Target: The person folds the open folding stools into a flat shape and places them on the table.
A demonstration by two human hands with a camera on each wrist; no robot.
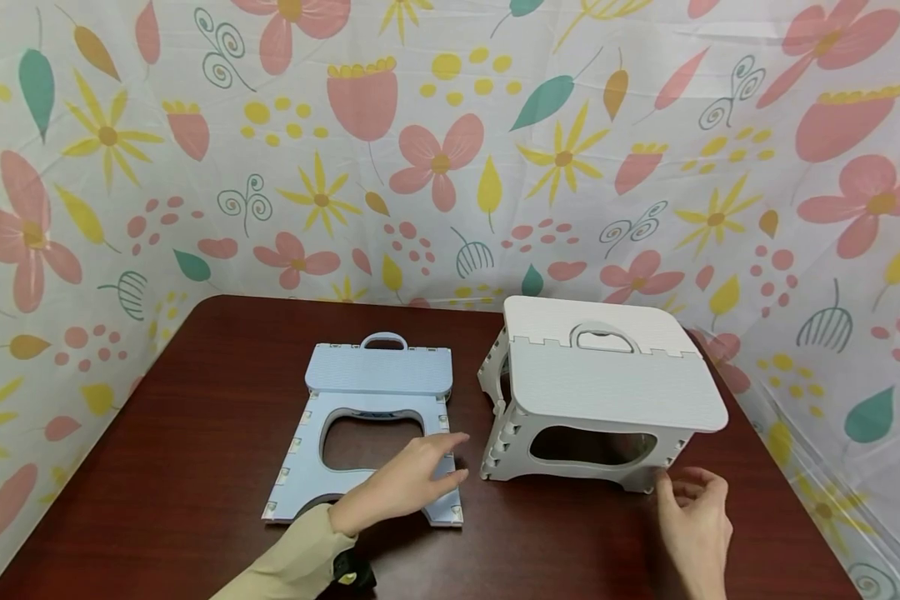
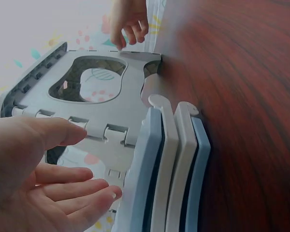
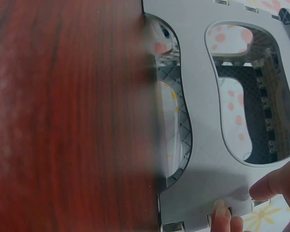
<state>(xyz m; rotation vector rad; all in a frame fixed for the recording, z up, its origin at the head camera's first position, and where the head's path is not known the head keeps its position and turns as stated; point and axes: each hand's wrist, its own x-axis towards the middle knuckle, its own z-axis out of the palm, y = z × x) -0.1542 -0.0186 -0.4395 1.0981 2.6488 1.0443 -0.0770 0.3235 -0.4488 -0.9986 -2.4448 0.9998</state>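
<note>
A pale blue folding step stool lies folded flat on the left of the table. Over its near right corner, my left hand reaches with fingers extended and nothing in its grasp. In the left wrist view those fingers stand beside the stool's stacked blue and white edges. To the right, a light grey folding step stool stands unfolded, its top panel flat with a handle at the seam. My right hand is at that stool's lower front right corner, thumb and loosely bent fingertips right at the leg's edge.
Both stools sit on a dark reddish-brown wooden table. A floral-patterned curtain hangs behind and along the sides of it. The grey stool stands near the table's right edge. A dark band with a small device is at my left wrist.
</note>
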